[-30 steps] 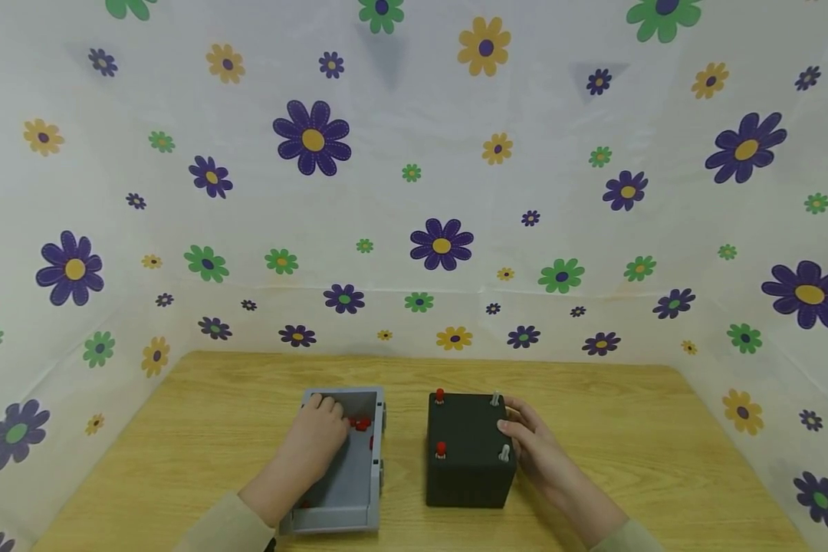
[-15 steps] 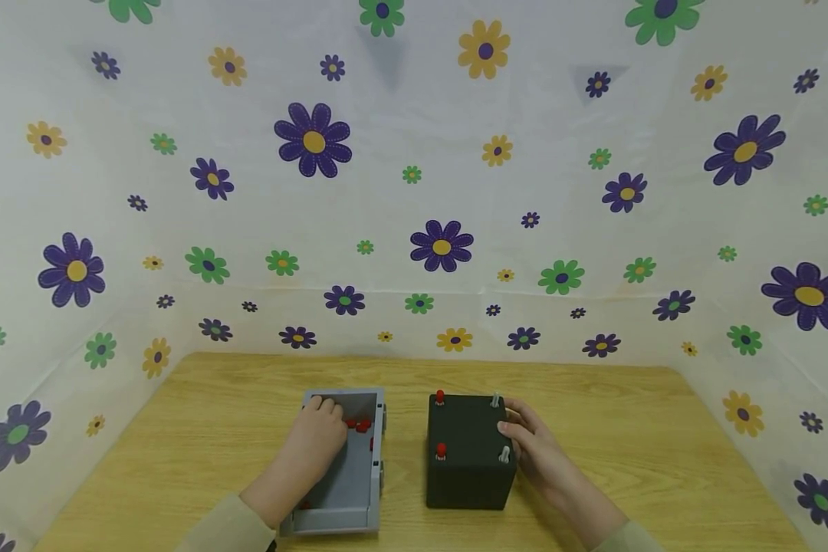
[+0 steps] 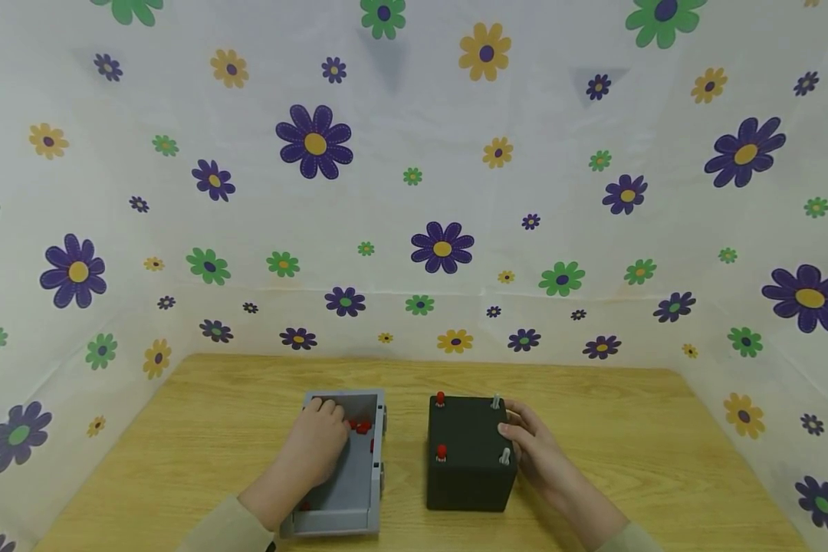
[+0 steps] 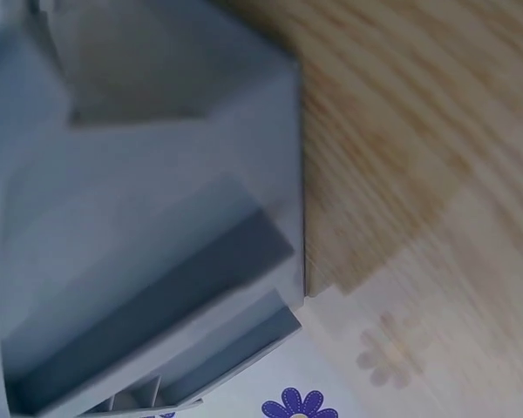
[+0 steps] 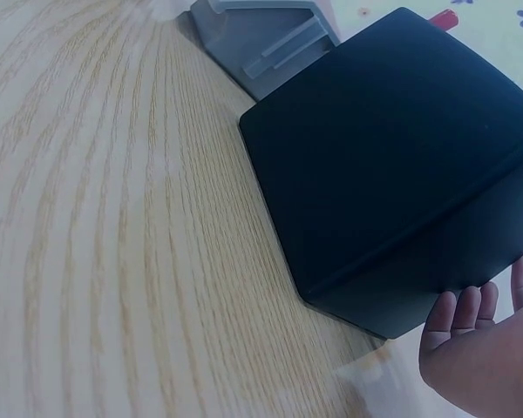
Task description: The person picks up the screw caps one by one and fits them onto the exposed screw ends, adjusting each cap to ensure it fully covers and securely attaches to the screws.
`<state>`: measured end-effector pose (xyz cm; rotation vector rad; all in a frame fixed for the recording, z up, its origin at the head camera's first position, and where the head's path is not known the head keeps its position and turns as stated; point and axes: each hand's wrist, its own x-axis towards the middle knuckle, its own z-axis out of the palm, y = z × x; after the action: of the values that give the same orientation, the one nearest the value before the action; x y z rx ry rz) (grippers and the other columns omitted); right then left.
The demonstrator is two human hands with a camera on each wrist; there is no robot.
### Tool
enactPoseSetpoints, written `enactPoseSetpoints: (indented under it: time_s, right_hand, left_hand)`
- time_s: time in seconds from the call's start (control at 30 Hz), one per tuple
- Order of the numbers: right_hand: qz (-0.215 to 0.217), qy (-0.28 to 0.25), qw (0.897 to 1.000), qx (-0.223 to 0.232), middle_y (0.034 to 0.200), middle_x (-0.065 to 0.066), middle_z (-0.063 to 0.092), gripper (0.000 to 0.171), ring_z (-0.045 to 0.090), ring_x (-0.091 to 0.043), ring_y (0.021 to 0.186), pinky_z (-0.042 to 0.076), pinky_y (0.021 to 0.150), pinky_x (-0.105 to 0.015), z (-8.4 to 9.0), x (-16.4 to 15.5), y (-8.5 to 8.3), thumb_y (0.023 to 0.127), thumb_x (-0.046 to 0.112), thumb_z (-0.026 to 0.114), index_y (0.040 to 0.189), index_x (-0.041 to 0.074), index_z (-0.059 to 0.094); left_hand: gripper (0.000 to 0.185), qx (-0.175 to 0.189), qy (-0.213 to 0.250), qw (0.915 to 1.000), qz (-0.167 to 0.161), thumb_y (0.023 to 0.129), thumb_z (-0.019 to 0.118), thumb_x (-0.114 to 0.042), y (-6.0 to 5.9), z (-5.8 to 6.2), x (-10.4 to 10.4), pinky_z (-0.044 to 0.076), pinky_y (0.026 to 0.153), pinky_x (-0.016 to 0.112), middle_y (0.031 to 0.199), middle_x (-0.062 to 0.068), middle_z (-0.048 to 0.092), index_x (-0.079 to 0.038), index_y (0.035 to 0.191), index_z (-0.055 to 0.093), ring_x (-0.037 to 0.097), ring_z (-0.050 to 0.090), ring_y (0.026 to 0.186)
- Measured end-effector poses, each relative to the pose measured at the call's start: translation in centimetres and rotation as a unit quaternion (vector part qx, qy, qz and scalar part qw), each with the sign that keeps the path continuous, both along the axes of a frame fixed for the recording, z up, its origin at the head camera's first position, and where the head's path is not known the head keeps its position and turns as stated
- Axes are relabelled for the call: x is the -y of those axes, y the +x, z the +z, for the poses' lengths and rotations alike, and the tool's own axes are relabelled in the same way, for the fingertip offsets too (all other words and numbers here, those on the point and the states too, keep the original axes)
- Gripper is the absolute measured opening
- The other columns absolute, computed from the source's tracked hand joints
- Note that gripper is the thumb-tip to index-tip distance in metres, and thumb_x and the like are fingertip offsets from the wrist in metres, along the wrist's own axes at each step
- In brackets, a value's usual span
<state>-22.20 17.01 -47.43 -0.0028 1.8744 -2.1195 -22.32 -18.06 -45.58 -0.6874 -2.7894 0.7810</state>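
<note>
On the desk [image 3: 193,429], 1 grey tray [image 3: 348,491] sat left of 1 black box [image 3: 469,468] bearing 2 red pegs [image 3: 441,451] and 2 grey pegs [image 3: 504,456]. The left hand [image 3: 317,445] reached inside the tray, its grasp unclear; the right hand [image 3: 534,452] rested relaxed against the box.

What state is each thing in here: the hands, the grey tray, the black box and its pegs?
left hand: inside the grey tray, fingers curled by the red pieces; grip hidden.
right hand: fingers flat against the black box's right side.
grey tray: open-topped, flat on the wooden table.
red pieces: loose at the tray's far end.
black box: upright on the table.
red pegs: two, standing in its top.
grey pegs: two, standing in its top.
</note>
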Motion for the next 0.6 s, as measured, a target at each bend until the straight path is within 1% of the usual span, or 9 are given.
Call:
enactPoseSetpoints:
  time_s: [0.13,0.3,0.47,0.6]
  right_hand:
    - [0.005,0.000,1.000,-0.001,0.140,-0.005,0.045,0.053,0.052,-0.012,0.105,0.047,0.088,-0.023,0.00,-0.03,0.03,0.104,0.018,0.058,0.153,0.011,0.037]
    - [0.007,0.000,1.000,-0.003,0.138,-0.004,0.045,0.052,0.052,-0.011,0.102,0.046,0.087,-0.024,-0.01,-0.07,0.03,0.105,0.018,0.058,0.152,0.011,0.038]
    - [0.003,-0.002,1.000,-0.004,0.139,-0.004,0.046,0.052,0.053,-0.012,0.106,0.047,0.090,-0.024,0.01,-0.02,0.05,0.104,0.018,0.058,0.152,0.011,0.039]
    - [0.004,-0.003,1.000,-0.005,0.140,-0.005,0.045,0.052,0.053,-0.012,0.107,0.047,0.091,-0.024,0.05,-0.05,0.06,0.105,0.018,0.058,0.152,0.011,0.038]
  left_hand:
    - [0.022,0.003,0.014,0.9999,-0.003,0.094,0.078,-0.031,0.12,0.11,0.04,0.051,0.090,0.038,0.096,0.005,0.068,-0.010,0.101,0.077,0.024,0.061,0.096]
    - [0.030,0.007,0.025,0.9997,-0.003,0.094,0.076,-0.036,0.13,0.16,0.07,0.051,0.094,0.040,0.099,0.007,0.069,-0.008,0.103,0.077,0.025,0.061,0.099]
    - [0.034,0.022,0.028,0.9994,0.000,0.093,0.076,-0.038,0.00,0.21,0.17,0.052,0.100,0.042,0.105,0.007,0.071,-0.008,0.110,0.078,0.026,0.062,0.104]
    - [0.036,0.029,0.032,0.9991,-0.001,0.092,0.077,-0.039,-0.04,0.31,0.19,0.053,0.099,0.042,0.106,0.007,0.071,-0.009,0.112,0.078,0.025,0.062,0.103]
